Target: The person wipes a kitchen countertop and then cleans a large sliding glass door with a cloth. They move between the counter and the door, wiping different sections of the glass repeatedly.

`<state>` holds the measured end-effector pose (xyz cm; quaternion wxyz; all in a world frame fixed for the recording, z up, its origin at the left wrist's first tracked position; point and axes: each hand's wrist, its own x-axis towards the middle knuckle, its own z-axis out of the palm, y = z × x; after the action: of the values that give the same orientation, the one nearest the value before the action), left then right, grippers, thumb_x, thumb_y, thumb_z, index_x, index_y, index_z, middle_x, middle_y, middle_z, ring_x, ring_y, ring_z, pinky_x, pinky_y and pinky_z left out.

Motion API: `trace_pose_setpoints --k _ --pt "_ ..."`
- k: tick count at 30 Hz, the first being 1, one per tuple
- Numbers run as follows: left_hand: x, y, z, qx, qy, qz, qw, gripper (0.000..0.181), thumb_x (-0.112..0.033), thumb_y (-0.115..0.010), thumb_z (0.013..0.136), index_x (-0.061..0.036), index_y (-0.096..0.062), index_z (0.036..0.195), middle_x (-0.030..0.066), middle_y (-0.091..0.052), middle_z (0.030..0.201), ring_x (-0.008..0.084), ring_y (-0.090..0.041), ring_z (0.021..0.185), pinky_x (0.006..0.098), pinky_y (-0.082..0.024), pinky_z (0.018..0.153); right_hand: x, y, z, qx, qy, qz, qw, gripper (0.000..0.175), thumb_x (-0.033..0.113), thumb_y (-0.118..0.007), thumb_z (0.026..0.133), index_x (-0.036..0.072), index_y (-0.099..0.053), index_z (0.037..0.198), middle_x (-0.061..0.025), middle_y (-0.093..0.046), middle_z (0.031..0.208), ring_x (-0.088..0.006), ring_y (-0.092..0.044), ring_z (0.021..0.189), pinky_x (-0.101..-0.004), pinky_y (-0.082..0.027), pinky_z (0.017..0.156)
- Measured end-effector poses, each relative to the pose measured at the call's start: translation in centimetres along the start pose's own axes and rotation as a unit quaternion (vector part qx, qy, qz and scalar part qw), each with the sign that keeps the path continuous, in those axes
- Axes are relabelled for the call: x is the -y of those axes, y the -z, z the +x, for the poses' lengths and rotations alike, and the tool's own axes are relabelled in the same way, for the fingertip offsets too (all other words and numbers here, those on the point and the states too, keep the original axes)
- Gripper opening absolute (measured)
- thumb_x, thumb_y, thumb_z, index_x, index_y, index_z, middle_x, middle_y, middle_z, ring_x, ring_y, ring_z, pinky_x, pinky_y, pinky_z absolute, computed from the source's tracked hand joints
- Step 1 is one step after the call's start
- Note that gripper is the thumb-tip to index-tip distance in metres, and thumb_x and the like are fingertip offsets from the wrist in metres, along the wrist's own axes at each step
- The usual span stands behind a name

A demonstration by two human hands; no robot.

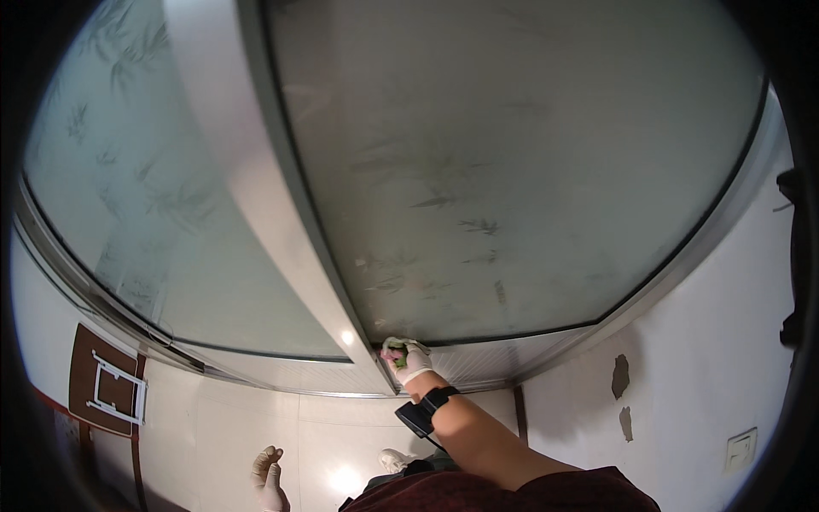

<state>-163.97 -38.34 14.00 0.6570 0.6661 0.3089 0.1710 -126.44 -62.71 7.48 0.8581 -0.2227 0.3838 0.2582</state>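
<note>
My right hand [413, 366], in a pale glove, is closed on a green and pink cloth [398, 351]. It presses the cloth against the lower corner of a frosted glass door panel [512, 192] printed with leaves, beside the upright metal frame [281, 185]. A black device is strapped to my right wrist. My left hand [269, 477], also gloved, hangs over the floor at the lower left, its fingers curled and apart from the thumb, with nothing visible in it.
Another frosted glass panel [192, 211] stands on the left. A brown panel with a white folding frame [118, 390] is at the far left. The white wall on the right has peeled patches [620, 377] and a light switch [741, 450]. My shoe [393, 460] stands on the tiled floor [243, 422].
</note>
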Motion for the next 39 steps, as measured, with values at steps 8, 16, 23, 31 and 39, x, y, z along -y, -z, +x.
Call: trace_pose_setpoints --k 8,16,23,31,39 --pt "-1.3 -6.0 -0.5 0.007 -0.004 -0.035 0.999 0.029 -0.009 -0.059 0.1 -0.003 -0.063 0.128 0.0147 -0.061 0.138 0.0267 -0.057 0.128 0.0425 -0.039 0.115 15.9 8.6 -4.0 0.055 0.032 0.034 0.997 0.014 0.012 -0.046 0.097 0.004 -0.057 0.092 -0.0043 -0.051 0.069 -0.014 -0.041 0.053 -0.0288 -0.046 0.055" --pt "-4.7 -14.2 -3.6 0.011 0.006 -0.03 0.999 0.034 0.001 -0.058 0.094 -0.0013 -0.061 0.128 0.0124 -0.068 0.124 0.0247 -0.064 0.118 0.0374 -0.044 0.105 34.7 19.2 -8.5 -0.026 0.115 -0.011 0.993 0.016 0.008 -0.047 0.082 0.002 -0.057 0.094 -0.0167 -0.061 0.083 -0.0243 -0.054 0.055 -0.0451 -0.052 0.052" --pt "-4.5 -14.8 -6.8 -0.02 0.041 -0.013 0.999 0.036 0.004 -0.056 0.093 0.0015 -0.06 0.128 0.0157 -0.067 0.125 0.0269 -0.063 0.12 0.0398 -0.043 0.109 42.9 24.5 -7.3 -0.181 0.28 0.065 0.941 0.021 0.01 -0.041 0.095 0.013 -0.04 0.074 -0.0032 -0.041 0.059 -0.0161 -0.028 0.04 -0.0353 -0.028 0.039" --pt "-2.9 -12.3 -6.9 -0.038 0.058 -0.037 0.997 0.035 0.006 -0.055 0.093 0.0048 -0.059 0.128 0.0175 -0.066 0.125 0.0277 -0.063 0.12 0.0387 -0.044 0.108 27.6 19.3 -1.1 -0.178 0.339 -0.002 0.924 0.025 0.042 -0.044 0.103 0.017 -0.052 0.105 -0.0073 -0.063 0.089 -0.0272 -0.063 0.072 -0.0448 -0.053 0.065" --pt "-1.4 -3.6 -4.6 0.012 0.041 -0.07 0.997 0.036 0.008 -0.054 0.092 0.0039 -0.059 0.128 0.0159 -0.067 0.122 0.0264 -0.062 0.12 0.0386 -0.043 0.11 7.9 13.2 0.0 -0.021 0.055 -0.165 0.985 0.02 0.023 -0.048 0.099 0.011 -0.057 0.113 -0.007 -0.065 0.097 -0.0186 -0.064 0.083 -0.0392 -0.054 0.067"
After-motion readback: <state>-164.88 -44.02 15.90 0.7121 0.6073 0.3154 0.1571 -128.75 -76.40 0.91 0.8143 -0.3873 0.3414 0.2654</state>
